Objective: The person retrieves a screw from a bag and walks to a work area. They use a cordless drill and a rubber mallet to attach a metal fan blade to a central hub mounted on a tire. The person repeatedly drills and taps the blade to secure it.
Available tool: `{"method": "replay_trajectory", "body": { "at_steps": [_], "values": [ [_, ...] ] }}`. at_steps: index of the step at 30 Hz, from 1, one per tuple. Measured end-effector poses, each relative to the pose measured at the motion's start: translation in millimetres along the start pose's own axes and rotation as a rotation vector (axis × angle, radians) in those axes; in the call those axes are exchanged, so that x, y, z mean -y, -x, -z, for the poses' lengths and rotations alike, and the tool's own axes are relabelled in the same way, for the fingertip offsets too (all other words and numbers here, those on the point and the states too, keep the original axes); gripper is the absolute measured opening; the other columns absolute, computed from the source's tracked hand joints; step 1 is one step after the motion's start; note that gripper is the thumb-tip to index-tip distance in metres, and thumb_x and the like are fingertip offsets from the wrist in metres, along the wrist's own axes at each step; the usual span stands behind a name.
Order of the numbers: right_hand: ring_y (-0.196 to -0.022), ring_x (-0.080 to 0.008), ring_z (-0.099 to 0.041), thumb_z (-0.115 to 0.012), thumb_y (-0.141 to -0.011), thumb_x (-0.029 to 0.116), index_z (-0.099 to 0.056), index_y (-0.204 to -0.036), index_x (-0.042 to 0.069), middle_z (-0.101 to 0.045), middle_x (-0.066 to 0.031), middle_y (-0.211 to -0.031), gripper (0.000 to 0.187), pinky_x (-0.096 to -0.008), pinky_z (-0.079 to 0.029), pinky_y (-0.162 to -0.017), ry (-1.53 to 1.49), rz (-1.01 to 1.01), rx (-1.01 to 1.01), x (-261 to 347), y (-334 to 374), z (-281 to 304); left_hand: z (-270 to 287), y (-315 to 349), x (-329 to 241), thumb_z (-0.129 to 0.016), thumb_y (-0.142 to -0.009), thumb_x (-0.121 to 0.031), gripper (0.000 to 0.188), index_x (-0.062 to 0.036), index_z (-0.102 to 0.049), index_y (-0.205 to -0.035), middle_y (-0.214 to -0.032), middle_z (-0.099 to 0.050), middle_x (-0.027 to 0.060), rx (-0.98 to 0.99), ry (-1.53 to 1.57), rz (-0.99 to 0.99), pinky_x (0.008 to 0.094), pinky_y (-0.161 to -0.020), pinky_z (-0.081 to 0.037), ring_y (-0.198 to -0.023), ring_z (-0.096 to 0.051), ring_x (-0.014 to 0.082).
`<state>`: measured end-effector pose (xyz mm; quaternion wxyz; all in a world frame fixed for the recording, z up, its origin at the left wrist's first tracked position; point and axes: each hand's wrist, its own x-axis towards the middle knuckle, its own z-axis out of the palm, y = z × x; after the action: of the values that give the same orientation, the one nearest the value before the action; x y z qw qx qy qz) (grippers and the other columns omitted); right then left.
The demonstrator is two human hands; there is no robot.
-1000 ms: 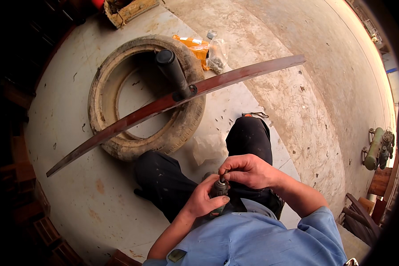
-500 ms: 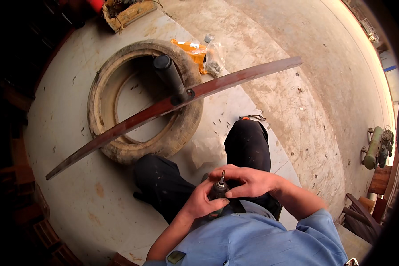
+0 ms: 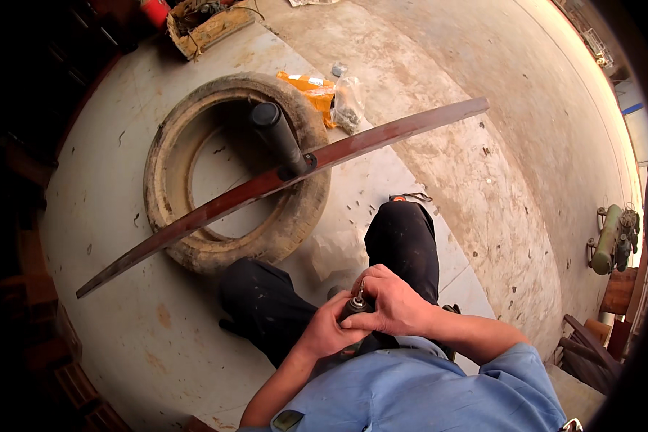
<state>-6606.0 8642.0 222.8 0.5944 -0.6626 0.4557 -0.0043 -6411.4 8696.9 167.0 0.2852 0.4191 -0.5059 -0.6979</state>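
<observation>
Close to my lap is a power drill [image 3: 356,305] with a dark chuck and a thin metal bit pointing up. My left hand [image 3: 325,330] is wrapped round its front end. My right hand [image 3: 399,306] is closed over the chuck from the other side, its thumb across the front and its fingers curled by the bit. Most of the drill's body is hidden by my hands and shirt. In front of my knees a long red-brown wooden bar [image 3: 223,210] lies slantwise across a worn tyre [image 3: 167,155]. A black cylindrical leg [image 3: 277,133] stands tilted on the bar.
Beyond the tyre lie an orange packet [image 3: 313,88] and a clear plastic bag [image 3: 347,104]. Small screw-like bits [image 3: 360,205] are scattered near my right knee. A wooden box [image 3: 209,29] sits at the far left; a green cylinder [image 3: 607,240] stands at the right.
My right hand has moved left and closed more tightly round the chuck and bit. The left hand has barely shifted on the drill.
</observation>
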Motion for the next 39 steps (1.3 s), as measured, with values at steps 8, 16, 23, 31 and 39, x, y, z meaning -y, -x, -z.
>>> {"method": "replay_trajectory", "body": {
  "at_steps": [8,16,23,31,39],
  "values": [
    [-0.098,-0.0281,-0.054,-0.081,-0.078,0.031,-0.062,-0.096,0.003,-0.059,-0.0112,-0.102,0.038,-0.0377,-0.044,-0.089,-0.200,0.277,-0.199,-26.2,-8.5,-20.7,-5.3,1.5,7.1,-0.074,-0.076,-0.008,0.039,-0.0010,-0.063,-0.113,-0.112,-0.062,0.0074,-0.039,0.072,0.064,0.0313,-0.089,-0.048,-0.103,-0.060,0.0175],
    [-0.118,-0.0269,-0.050,-0.073,-0.086,0.026,-0.056,-0.125,-0.001,-0.057,-0.0140,-0.120,0.051,-0.0394,-0.037,-0.107,-0.476,0.349,0.059,-41.4,-15.4,-18.4,-3.2,4.6,7.5,-0.071,-0.075,-0.003,0.031,-0.0005,-0.062,-0.105,-0.098,-0.061,0.0020,0.018,0.282,0.186,0.0273,-0.080,-0.049,-0.090,-0.057,0.0106],
    [-0.094,-0.0270,-0.055,-0.077,-0.079,0.028,-0.060,-0.089,0.002,-0.060,-0.0106,-0.092,0.033,-0.0368,-0.045,-0.087,-0.118,0.213,-0.306,-21.1,-7.4,-33.7,-8.4,2.6,5.9,-0.070,-0.078,-0.005,0.027,-0.0009,-0.063,-0.104,-0.095,-0.062,0.0010,-0.102,-0.038,0.002,0.0274,-0.078,-0.050,-0.088,-0.058,0.0104],
    [-0.131,-0.0273,-0.042,-0.058,-0.097,0.022,-0.051,-0.137,0.001,-0.051,-0.0169,-0.135,0.045,-0.0368,-0.035,-0.109,-0.348,0.365,0.130,-36.8,-11.4,-20.0,7.9,13.7,25.8,-0.069,-0.079,-0.002,0.022,-0.0025,-0.065,-0.101,-0.096,-0.064,0.0004,0.093,0.424,0.123,0.0284,-0.081,-0.050,-0.092,-0.060,0.0110],
    [-0.117,-0.0299,-0.053,-0.069,-0.090,0.025,-0.065,-0.107,0.000,-0.061,-0.0140,-0.118,0.031,-0.0380,-0.041,-0.103,-0.168,0.222,-0.109,-19.6,-8.9,-29.2,4.2,12.0,15.8,-0.068,-0.079,0.000,0.035,-0.0026,-0.061,-0.113,-0.104,-0.061,-0.0012,0.044,0.297,0.136,0.0260,-0.083,-0.049,-0.094,-0.058,0.0093]
  ]
}}
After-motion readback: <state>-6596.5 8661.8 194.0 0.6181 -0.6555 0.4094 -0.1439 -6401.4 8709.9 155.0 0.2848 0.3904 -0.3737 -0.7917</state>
